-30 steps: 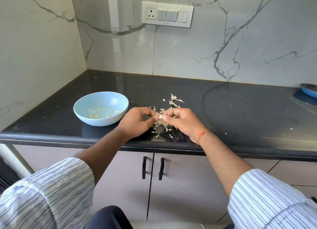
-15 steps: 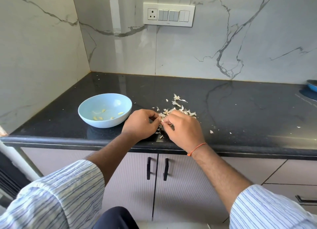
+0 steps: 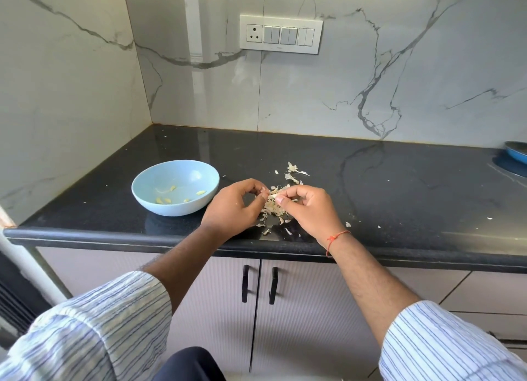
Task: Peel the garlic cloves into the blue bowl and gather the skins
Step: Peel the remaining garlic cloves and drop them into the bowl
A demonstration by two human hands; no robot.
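A light blue bowl (image 3: 199, 181) sits on the black counter at the left, with several peeled yellowish garlic cloves (image 3: 168, 199) in it. To its right, my left hand (image 3: 232, 209) and my right hand (image 3: 306, 209) meet over a heap of papery garlic skins (image 3: 273, 208). Both hands pinch a small garlic clove (image 3: 272, 193) between fingertips and thumbs, just above the heap. More skin scraps (image 3: 293, 173) lie scattered behind the hands and a few in front near the counter edge.
The black stone counter (image 3: 370, 186) ends in a rounded front edge just below my wrists. Marble walls close the back and left. A blue dish (image 3: 516, 152) stands at the far right. A switch panel (image 3: 281, 34) is on the back wall.
The hands stayed together over the skin heap, working the clove; the right hand lifted and turned slightly, so its thumb shows now. The camera view shifted a little.
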